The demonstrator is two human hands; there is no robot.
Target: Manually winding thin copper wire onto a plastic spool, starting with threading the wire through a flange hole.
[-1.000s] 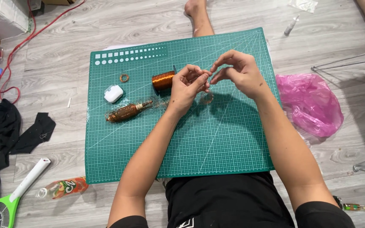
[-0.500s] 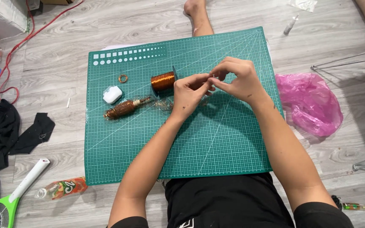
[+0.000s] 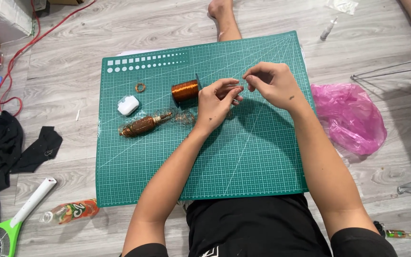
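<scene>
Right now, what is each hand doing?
Left hand: fingers pinched together, on something too small to make out.
Right hand: fingertips pinched shut the same way, held thing unclear.

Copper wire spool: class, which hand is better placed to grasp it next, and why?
Probably the left hand: it sits right beside the copper wire spool on the green mat. The right hand lies farther off, beyond it.

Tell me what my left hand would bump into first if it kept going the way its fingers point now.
The left hand points up and right, toward the right hand. The right hand's fingertips would probably be first; the gap looks small, though depth is unclear. The copper wire spool lies off to the left, outside that line.
</scene>
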